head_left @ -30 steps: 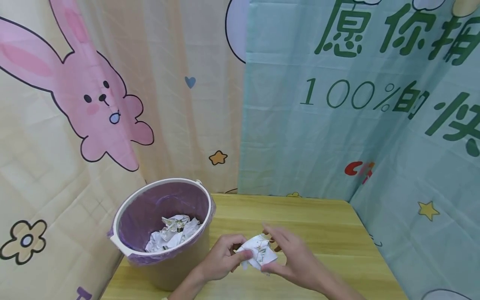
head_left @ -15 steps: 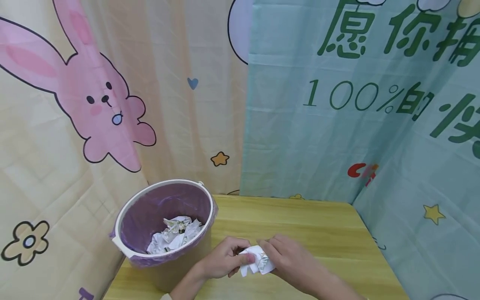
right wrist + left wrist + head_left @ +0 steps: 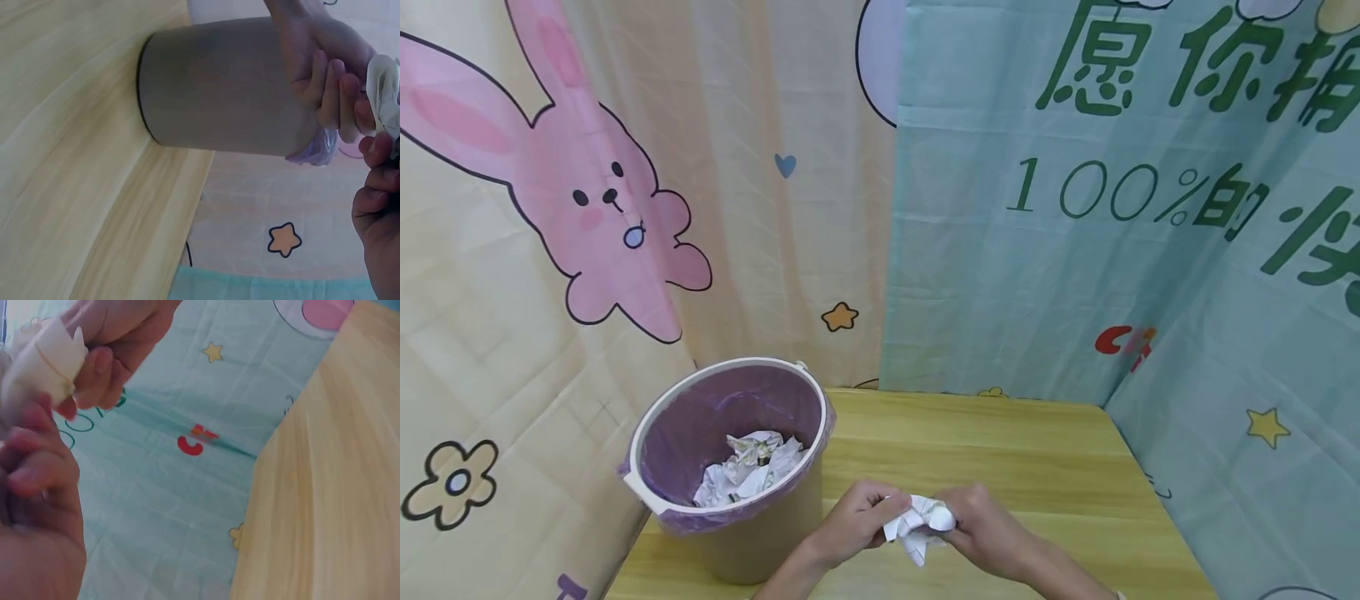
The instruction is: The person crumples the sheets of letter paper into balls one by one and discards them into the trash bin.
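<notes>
A crumpled white sheet of paper (image 3: 917,518) with faint printed marks is held between both hands, above the front of the table. My left hand (image 3: 859,523) grips its left side, thumb on top. On the right side my right hand (image 3: 988,532) pinches it with curled fingers. The left wrist view shows the paper (image 3: 44,369) bent, near the fingertips of both hands. In the right wrist view the paper (image 3: 382,94) is partly cut off by the frame edge.
A beige bin (image 3: 767,542) with a purple liner (image 3: 700,417) stands left of the hands. Crumpled papers (image 3: 748,475) lie inside it. The wooden table (image 3: 985,433) extends behind and right of the hands, up to printed curtains (image 3: 1000,292).
The right hand has gone from spread fingers to a curled grip. The paper has been folded and scrunched smaller between the hands. The bin stays in place.
</notes>
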Demonstrator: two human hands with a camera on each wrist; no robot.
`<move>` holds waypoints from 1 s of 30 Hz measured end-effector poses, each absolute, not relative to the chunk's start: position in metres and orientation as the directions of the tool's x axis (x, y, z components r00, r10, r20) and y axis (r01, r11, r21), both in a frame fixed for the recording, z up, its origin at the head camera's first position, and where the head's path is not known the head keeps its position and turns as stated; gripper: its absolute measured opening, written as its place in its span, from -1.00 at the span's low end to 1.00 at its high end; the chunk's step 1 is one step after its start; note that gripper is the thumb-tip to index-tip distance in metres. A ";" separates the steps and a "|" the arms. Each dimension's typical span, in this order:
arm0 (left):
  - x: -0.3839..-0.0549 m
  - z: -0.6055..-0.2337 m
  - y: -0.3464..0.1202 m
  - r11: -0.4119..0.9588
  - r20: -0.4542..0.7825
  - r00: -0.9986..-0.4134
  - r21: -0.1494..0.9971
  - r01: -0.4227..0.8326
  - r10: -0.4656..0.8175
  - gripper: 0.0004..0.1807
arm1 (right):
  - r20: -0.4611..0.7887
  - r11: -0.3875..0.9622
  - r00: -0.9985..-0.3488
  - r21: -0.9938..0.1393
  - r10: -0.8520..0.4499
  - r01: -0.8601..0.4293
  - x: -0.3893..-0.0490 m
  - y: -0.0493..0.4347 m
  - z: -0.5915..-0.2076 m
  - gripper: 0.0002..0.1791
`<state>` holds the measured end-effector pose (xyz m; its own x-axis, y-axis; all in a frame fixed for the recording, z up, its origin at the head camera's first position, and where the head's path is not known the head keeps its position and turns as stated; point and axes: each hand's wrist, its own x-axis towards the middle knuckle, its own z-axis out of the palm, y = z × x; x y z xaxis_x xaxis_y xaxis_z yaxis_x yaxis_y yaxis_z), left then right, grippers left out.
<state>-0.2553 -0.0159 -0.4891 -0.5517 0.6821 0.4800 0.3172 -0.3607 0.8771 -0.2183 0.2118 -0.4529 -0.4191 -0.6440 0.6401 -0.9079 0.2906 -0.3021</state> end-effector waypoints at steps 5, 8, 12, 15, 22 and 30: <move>-0.254 -0.485 -0.014 -0.252 0.577 -0.596 0.803 0.541 0.559 -0.65 | 0.522 0.335 -0.641 -0.565 -0.563 -0.754 -0.217 0.219 -0.455 -0.84; -0.253 -0.483 -0.011 -0.255 0.690 -0.516 0.693 0.674 0.508 -0.36 | 0.403 0.271 -0.720 -0.734 -0.565 -0.623 -0.214 0.221 -0.451 -0.80; -0.255 -0.483 -0.008 -0.297 0.794 -0.447 0.580 0.758 0.412 -0.48 | 0.246 0.172 -0.758 -0.888 -0.604 -0.425 -0.206 0.217 -0.445 -0.80; -0.256 -0.485 -0.009 -0.352 0.806 -0.451 0.579 0.736 0.383 -0.63 | 0.190 0.162 -0.787 -0.925 -0.588 -0.344 -0.198 0.214 -0.442 -0.81; -0.255 -0.487 -0.005 -0.475 0.797 -0.456 0.602 0.642 0.395 -0.82 | 0.473 0.366 -0.739 -0.658 -0.480 -0.659 -0.187 0.202 -0.444 -0.87; -0.250 -0.487 0.007 -0.560 0.727 -0.558 0.676 0.478 0.401 -0.82 | 0.802 0.469 -0.511 -0.338 -0.311 -0.816 -0.197 0.193 -0.461 -0.83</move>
<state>-0.2500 0.0065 -0.4873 -0.5579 0.4007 0.7267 0.4784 -0.5603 0.6762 -0.1970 0.1931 -0.4609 -0.5106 -0.3105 0.8018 -0.8161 0.4685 -0.3383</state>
